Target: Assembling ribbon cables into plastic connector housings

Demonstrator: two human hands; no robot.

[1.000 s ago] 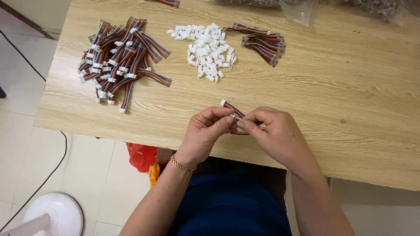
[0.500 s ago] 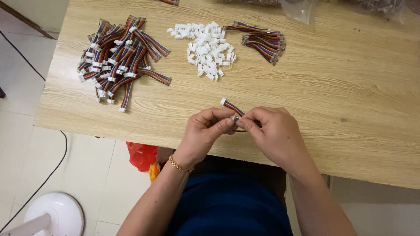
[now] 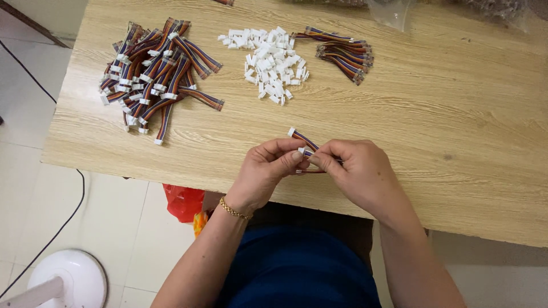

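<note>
Little moved since earlier frame: both hands same spot over table [image 3: 468, 142] edge. Left hand [image 3: 268, 171] and right hand [image 3: 357, 171] pinch cable [image 3: 302, 138] between fingertips, white plug poking up-left of grip. Step: seating connector on free end. Next: steady aligned push.

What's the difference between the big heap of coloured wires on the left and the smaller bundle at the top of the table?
The left heap of wires is far larger and sprawls loosely in many directions; the smaller bundle lies neatly, its wires roughly side by side. The left heap's wires end in white plastic connectors, while the smaller bundle's ends show none, only small bare tips. Both are short multicoloured ribbon cables lying on the wooden table, on either side of a pile of loose white connectors.
</note>
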